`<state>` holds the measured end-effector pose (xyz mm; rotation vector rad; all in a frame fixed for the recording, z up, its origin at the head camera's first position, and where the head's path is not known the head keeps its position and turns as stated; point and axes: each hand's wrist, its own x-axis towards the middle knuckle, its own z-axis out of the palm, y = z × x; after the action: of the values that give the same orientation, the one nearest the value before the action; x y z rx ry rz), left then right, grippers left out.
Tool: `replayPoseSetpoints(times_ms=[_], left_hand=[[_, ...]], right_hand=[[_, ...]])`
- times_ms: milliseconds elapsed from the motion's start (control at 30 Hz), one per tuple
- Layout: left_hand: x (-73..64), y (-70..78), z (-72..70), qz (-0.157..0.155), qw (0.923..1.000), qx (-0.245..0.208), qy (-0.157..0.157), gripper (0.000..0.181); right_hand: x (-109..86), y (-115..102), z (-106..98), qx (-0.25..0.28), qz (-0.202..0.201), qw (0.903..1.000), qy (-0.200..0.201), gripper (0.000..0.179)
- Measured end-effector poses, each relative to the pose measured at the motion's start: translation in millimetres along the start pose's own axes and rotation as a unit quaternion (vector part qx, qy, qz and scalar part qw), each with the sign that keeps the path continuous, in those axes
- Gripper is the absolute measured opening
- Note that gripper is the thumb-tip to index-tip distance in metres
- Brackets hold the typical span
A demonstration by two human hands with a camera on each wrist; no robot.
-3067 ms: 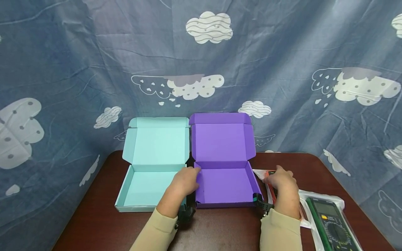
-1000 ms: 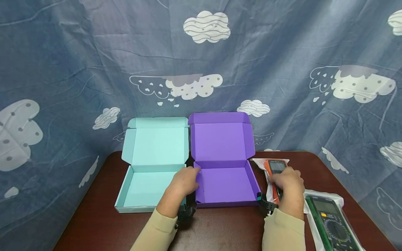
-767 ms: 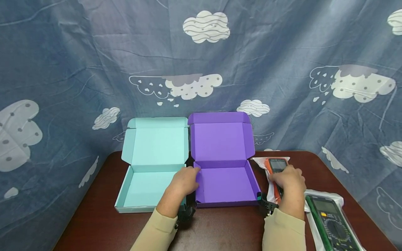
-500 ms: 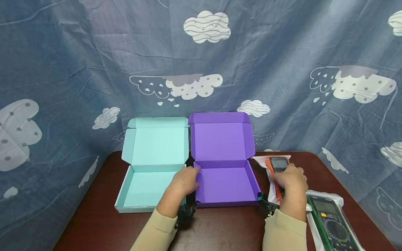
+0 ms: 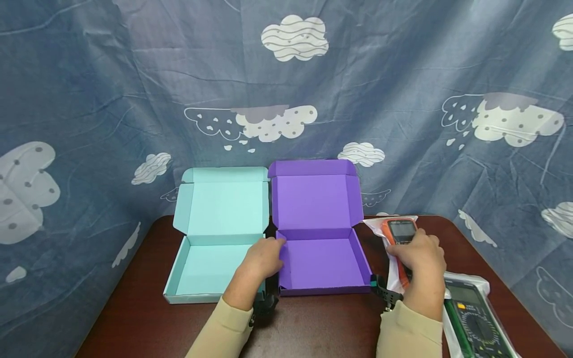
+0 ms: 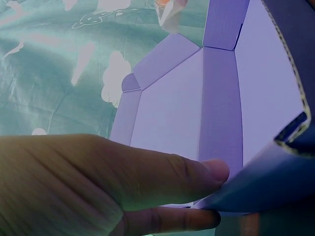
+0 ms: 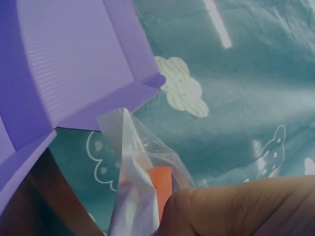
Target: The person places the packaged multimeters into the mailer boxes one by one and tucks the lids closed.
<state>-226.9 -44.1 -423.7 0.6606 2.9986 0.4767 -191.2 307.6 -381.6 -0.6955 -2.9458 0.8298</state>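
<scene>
My left hand pinches the left side wall of an open purple cardboard box. In the left wrist view, the thumb lies inside that wall and a finger outside it. My right hand grips an orange multimeter in a clear plastic bag, to the right of the purple box. Its thumb crosses the meter's left edge, and the hand hides the lower part. The right wrist view shows the bag's loose end sticking up past the thumb, with an orange corner inside.
A mint-green cardboard box stands with its lid up, left of the purple one. At the right front of the brown table lies a green-edged multimeter, also bagged. A cloud-patterned curtain hangs behind.
My right hand has moved back and to the right with the bagged orange multimeter, whose screen, hidden before, now shows. My left hand stays on the purple box's wall.
</scene>
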Motion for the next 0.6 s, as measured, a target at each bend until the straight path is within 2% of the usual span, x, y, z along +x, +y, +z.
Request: replayPoseSetpoints(times_ms=[200,400,600], left_hand=[[-0.1,0.0,-0.6,0.0,1.0,0.0,0.002,0.053],[-0.5,-0.3,-1.0,0.003,1.0,0.001,0.003,0.05],[0.0,-0.6,-0.9,0.004,1.0,0.0,0.004,0.05]], right_hand=[[-3.1,-0.3,-4.4,-0.009,-0.028,0.9995,0.005,0.095],[-4.3,-0.5,-7.7,-0.021,-0.081,0.9964,-0.012,0.095],[-6.0,-6.4,-6.9,-0.01,-0.137,0.9902,-0.026,0.095]])
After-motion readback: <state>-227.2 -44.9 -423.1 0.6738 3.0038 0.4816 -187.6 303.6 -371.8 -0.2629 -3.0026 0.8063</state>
